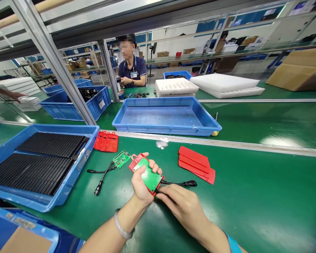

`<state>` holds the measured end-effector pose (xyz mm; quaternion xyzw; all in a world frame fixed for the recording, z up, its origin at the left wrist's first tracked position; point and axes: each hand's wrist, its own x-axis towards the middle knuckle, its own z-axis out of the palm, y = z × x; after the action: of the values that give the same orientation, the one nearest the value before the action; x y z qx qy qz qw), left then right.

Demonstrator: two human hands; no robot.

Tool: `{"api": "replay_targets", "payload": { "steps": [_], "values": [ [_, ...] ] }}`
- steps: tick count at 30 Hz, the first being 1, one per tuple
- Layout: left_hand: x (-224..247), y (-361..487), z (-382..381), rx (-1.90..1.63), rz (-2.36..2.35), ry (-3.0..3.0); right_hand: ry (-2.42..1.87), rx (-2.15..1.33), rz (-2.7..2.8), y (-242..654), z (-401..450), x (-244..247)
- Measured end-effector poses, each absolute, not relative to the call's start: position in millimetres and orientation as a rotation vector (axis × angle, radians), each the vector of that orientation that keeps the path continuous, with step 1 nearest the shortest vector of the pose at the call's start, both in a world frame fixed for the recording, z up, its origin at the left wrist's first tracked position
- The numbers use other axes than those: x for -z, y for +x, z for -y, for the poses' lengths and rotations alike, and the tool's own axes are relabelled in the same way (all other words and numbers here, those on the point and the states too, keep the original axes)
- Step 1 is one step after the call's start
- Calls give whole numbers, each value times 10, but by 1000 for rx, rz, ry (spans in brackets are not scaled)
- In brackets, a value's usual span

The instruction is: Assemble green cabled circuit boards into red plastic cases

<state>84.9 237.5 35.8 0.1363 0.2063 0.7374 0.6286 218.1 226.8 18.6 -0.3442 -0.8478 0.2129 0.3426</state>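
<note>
My left hand point(140, 186) is wrapped round a red plastic housing point(133, 163) with a green circuit board point(149, 175) lying in it. My right hand point(183, 203) pinches a black cable at the housing's lower corner; the fingers hide most of that cable. Another black cable point(185, 183) with a plug sticks out to the right. On the bench left of my hands lies a second circuit board point(121, 159) with two black cables. Red housings point(106, 142) are behind it. Flat red covers point(196, 164) lie in a stack to the right.
A blue tray point(91, 140) of black ribbed parts stands at the left. Behind the rail are an empty blue tray point(154, 130), a blue bin point(105, 98) and white foam blocks point(223, 84). A clear plastic scrap point(162, 143) lies ahead. A co-worker point(133, 66) sits across the bench.
</note>
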Motion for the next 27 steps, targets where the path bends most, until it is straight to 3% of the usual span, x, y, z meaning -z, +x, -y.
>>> {"api": "replay_targets", "payload": {
  "steps": [3, 5, 7, 10, 12, 16, 18, 24, 27],
  "values": [
    [-355, 839, -2377, -1684, -451, 307, -962, -117, 2216, 2268, -2342, -237],
    [-353, 837, -2371, -1691, -431, 330, -1032, -77, 2245, 2268, -2370, -237],
    [-347, 837, -2366, -1692, -421, 360, -1085, -282, 2260, 2235, -2374, -217],
    [-328, 843, -2362, -1691, -413, 384, -1178, -908, 2181, 2199, -2375, -196],
    [-309, 853, -2365, -1686, -399, 364, -1159, -1069, 2171, 2217, -2388, -195],
    [-281, 873, -2378, -1663, -387, 270, -1030, -445, 2260, 2281, -2410, -167],
    [-283, 876, -2380, -1669, -392, 245, -1028, -428, 2230, 2270, -2398, -144],
    [-339, 861, -2353, -1729, -367, 255, -1158, -1606, 1590, 2081, -2303, -141],
    [-346, 845, -2354, -1743, -323, 267, -1040, -1910, 1273, 2030, -2290, -158]
  ]
}}
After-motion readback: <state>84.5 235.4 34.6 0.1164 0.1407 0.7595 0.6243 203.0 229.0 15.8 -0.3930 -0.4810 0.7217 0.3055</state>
